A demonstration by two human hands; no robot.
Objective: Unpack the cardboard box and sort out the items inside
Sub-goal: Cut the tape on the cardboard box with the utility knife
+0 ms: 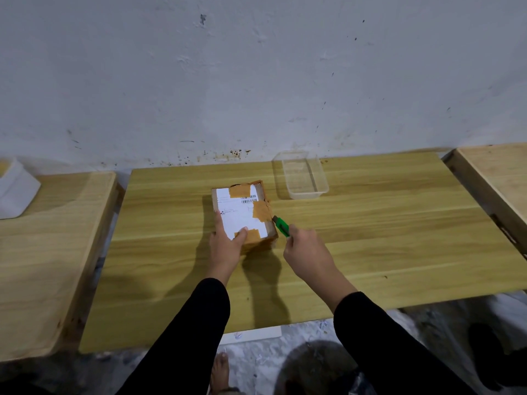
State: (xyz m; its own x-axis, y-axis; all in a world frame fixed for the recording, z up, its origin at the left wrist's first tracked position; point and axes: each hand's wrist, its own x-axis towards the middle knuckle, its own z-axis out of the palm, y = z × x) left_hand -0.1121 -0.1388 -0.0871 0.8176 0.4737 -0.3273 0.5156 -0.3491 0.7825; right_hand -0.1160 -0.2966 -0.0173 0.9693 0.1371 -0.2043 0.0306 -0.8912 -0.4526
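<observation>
A small cardboard box [242,209] lies on the wooden table [356,238], sealed with brown tape and covered by a white shipping label. My left hand [226,242] grips its near left corner, thumb on the label. My right hand [306,249] holds a green utility knife [281,224], whose tip touches the box's right edge by the tape.
A clear plastic tray [302,175] stands behind the box to the right, close to the wall. A second wooden table [42,252] on the left carries a white container [14,189]. Another wooden surface [496,178] sits at the right. A bare foot [221,369] shows below.
</observation>
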